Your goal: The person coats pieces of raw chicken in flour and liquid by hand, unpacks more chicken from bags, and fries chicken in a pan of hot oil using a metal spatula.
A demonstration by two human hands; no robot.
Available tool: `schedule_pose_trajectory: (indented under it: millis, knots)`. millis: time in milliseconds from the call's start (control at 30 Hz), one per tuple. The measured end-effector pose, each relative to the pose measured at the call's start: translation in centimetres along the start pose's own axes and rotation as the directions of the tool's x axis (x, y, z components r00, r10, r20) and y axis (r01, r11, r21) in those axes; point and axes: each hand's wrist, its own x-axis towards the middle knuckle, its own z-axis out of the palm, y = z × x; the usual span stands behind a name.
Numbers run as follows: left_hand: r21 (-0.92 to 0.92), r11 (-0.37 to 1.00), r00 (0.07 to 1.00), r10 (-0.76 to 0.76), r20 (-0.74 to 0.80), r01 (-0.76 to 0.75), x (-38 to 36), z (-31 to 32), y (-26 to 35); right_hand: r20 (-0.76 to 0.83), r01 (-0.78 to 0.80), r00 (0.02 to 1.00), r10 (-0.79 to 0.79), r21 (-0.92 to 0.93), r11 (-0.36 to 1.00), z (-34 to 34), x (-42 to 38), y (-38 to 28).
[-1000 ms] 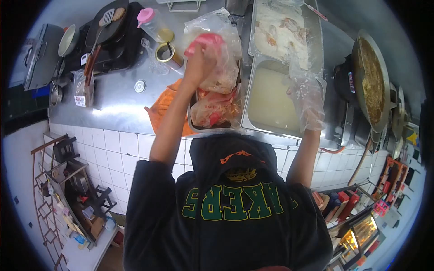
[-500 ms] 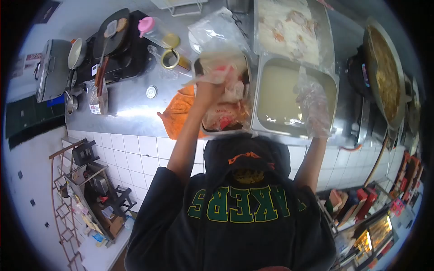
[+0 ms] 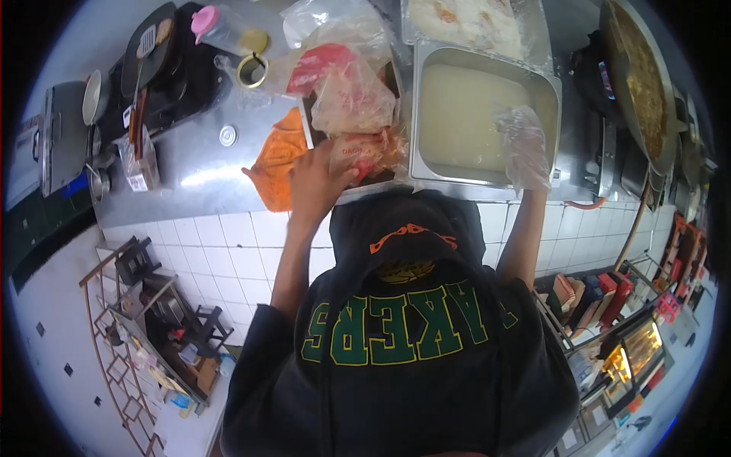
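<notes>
Head view, looking down over a stainless-steel counter (image 3: 198, 164) with a white-tiled front. The left hand (image 3: 318, 181), bare, rests at the near edge of a rectangular metal tray (image 3: 308, 129) packed with plastic bags (image 3: 352, 103); its fingers are spread over a crinkled clear packet with red print (image 3: 364, 151), lying at the tray's near end, but whether they grip it cannot be told. The bags above it are thin, creased and translucent, one with a red patch at its top. The tray stands near the counter's front edge, just beside a deep steel pan (image 3: 487, 72) filled with a pale, smooth liquid. The right hand (image 3: 524, 146), sheathed in a loose, wrinkled transparent plastic glove, lies on the pan's near right corner, fingers extended and holding nothing visible. An orange cloth (image 3: 276, 160), crumpled, lies on the counter against the tray's left side. Further left along the counter are a black griddle (image 3: 164, 57) bearing a slotted spatula (image 3: 145, 47), and a clear bottle with a pink cap (image 3: 217, 23). At the right end sits a wide round wok (image 3: 643, 76) holding a brownish, coarse-textured food.
</notes>
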Motion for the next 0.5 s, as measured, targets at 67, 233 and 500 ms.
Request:
schedule_pose_trajectory:
  millis: [67,233,500]
  knots:
    - [-0.013,0.999,0.999,-0.041,-0.024,0.041,-0.5,1.2,-0.3,0.002,-0.06,0.998,0.062,0.31,0.949,-0.1,0.4,-0.4]
    - [-0.203,0.978,0.989,0.016,-0.147,-0.046,-1.0,1.5,-2.1,0.15,-0.266,0.956,0.252,0.804,0.532,-1.3,-0.2,-2.4]
    - [-0.485,0.874,0.995,-0.057,-0.084,0.009,-1.0,0.4,-1.0,0.222,-0.355,0.926,0.306,0.788,0.502,-1.0,-2.1,-4.6]
